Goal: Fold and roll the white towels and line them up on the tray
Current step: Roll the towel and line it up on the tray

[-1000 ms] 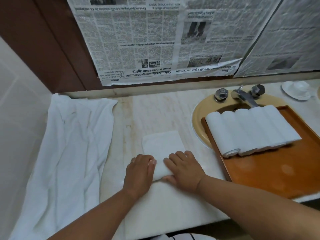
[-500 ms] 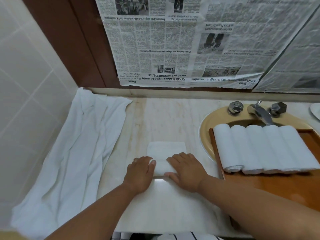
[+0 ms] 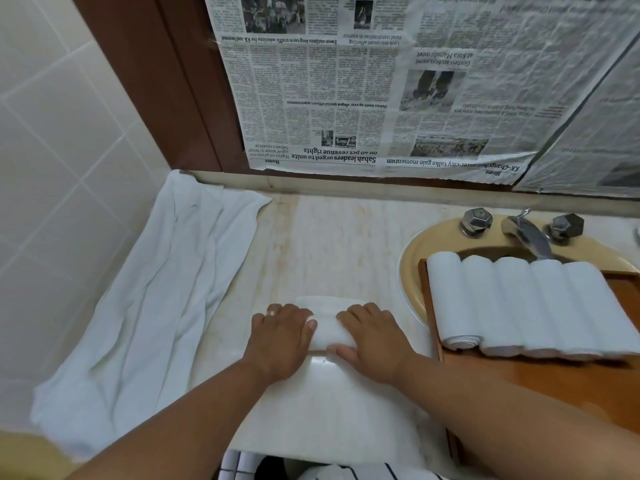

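A bathroom vanity: a pale, veined stone desk (image 3: 329, 244) runs along a wall of glossy white tiles (image 3: 69, 133), with an oval yellow basin (image 3: 426, 244) set into it under a chrome tap (image 3: 528, 237) and two faceted handles (image 3: 476, 221). Newspaper sheets (image 3: 346, 98) cover the dark wood-framed panel (image 3: 156, 81) above. Rolled white towels (image 3: 530, 306) sit side by side on a wooden tray (image 3: 519, 386) across the basin.

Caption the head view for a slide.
Left hand and right hand curl round a half-rolled white towel on the counter, beside a wooden tray holding five rolled towels.
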